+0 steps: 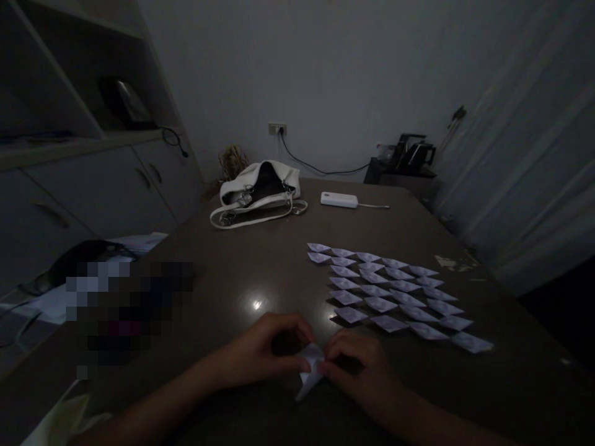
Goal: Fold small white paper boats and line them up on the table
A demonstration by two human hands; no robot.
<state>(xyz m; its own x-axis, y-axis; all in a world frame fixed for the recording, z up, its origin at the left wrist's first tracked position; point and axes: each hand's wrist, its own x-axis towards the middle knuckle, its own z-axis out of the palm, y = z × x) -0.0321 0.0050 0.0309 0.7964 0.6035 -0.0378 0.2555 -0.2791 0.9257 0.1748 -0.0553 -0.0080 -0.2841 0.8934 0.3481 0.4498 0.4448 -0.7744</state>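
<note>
Near the table's front edge, a small folded white paper point(311, 369) is pinched between both of my hands. My left hand point(266, 348) grips its left side between thumb and fingers. On the right side, the thumb and fingertips of my right hand point(360, 364) hold the paper too. One pointed end of it sticks out downward. Beyond my right hand, several folded paper boats point(382, 303) lie in rows on the dark table point(223, 279). They look like flat, pointed diamonds.
A white handbag point(260, 192) lies at the table's far left, its strap toward me. Right of it is a white power bank point(339, 199) with a short cable. A kettle point(418, 156) stands on a side cabinet at the back right. Papers point(56, 303) lie at the left.
</note>
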